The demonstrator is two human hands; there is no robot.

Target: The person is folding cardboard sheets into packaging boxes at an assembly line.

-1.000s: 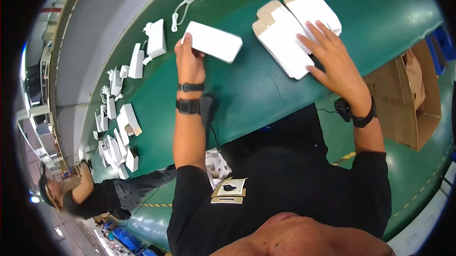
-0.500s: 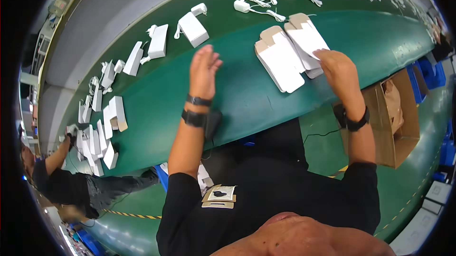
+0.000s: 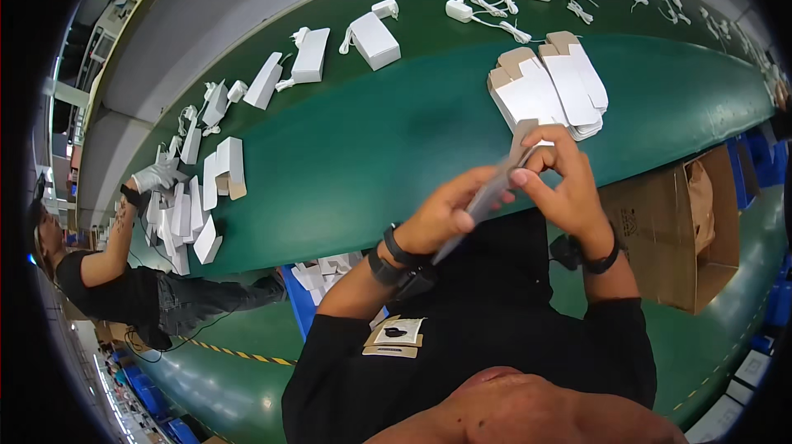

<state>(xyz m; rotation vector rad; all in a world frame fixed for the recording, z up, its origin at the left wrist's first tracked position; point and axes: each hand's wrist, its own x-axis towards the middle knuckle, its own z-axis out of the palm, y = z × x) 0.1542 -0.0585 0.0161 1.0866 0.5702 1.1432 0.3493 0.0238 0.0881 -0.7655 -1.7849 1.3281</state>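
Between my two hands, over the near edge of the green table, is a flat folded carton [image 3: 488, 195], seen nearly edge-on and slightly blurred. My left hand [image 3: 452, 209] closes round its lower part. At its upper end my right hand [image 3: 563, 176] pinches it with thumb and fingers. Just beyond my right hand lie two stacks of flat white cartons [image 3: 536, 91] with brown inner flaps.
White power adapters [image 3: 458, 9] with cables lie along the table's far side. White boxes [image 3: 375, 42] stand at the far left. A co-worker's gloved hand [image 3: 158, 175] is beside clustered boxes. An open brown carton [image 3: 660, 230] stands right, below the table [image 3: 346, 147].
My right hand has left the stacks and come nearer with a flat carton. My left hand has moved right and closed on it. The table shifts rightward in view.
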